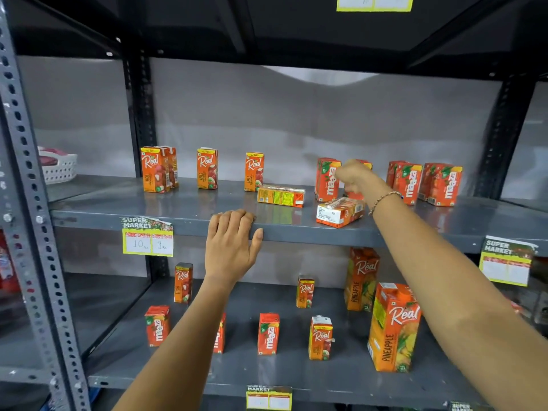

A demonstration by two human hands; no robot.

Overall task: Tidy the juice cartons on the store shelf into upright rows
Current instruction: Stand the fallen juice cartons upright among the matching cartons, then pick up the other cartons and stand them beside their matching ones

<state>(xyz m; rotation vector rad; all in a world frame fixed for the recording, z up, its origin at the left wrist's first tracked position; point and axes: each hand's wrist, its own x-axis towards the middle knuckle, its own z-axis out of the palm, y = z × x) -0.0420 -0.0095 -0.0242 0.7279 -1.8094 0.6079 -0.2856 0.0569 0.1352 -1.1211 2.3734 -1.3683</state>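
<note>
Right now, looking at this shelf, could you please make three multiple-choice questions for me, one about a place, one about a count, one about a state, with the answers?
1. Where does the left hand rest?
A. on the front edge of the upper shelf
B. on a lower-shelf carton
C. on the white basket

2. How many cartons lie flat on the upper shelf?
A. none
B. two
C. five

3. How do the big pineapple cartons on the lower shelf stand?
A. upright
B. flat
C. upside down

Answers:
1 A, its fingers curl over the shelf lip.
2 B, the Real carton and the Maaza carton lie on their sides.
3 A, the front pineapple carton and the rear one both stand upright.
</note>
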